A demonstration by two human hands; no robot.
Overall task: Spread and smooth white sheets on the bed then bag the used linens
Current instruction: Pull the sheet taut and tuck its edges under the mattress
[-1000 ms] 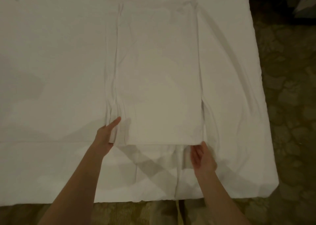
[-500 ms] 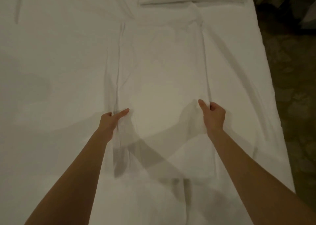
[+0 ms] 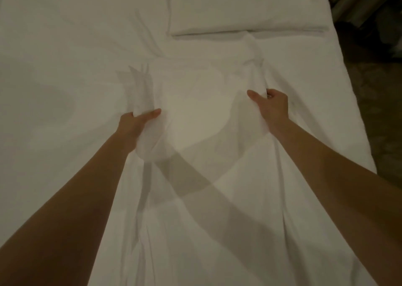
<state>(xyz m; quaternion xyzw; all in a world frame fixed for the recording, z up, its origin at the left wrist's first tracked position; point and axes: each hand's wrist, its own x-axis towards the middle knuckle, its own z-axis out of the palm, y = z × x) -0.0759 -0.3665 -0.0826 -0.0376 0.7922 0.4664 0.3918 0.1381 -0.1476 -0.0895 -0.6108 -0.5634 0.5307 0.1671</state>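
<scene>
No writing, label, brand mark, number or sign can be read anywhere in the view — the plain white cotton sheet point(image 3: 195, 116), the white rectangular pillow point(image 3: 245, 5) at twelve o'clock and the dark patterned floor point(image 3: 374, 103) at three o'clock all bear none.

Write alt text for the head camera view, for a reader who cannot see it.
Two bare hands grip the side edges of a folded white cotton sheet lying on a white-covered bed: the left hand bunches its left edge, the right hand its right edge. A flat white pillow lies beyond, at the bed's far end.
</scene>
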